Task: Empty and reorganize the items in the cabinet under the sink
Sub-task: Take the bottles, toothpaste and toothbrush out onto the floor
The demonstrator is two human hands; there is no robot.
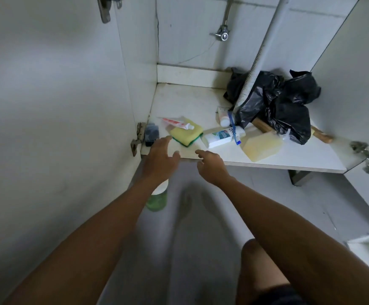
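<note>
Barely started: green bottle [157,200] out on floor; sponge [187,133], toothpaste [177,123], white bottle [222,136], black bag [276,102] still on cabinet shelf [289,159]. Left hand [159,160], right hand [213,167] loosely spread at shelf edge, holding nothing

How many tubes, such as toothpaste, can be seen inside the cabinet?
2. A red and white tube lies on the yellow sponge at the left. A white tube lies beside the black bag. The bag may hide more.

glossy black plastic bag [276,102], wooden handle [263,125]
</note>
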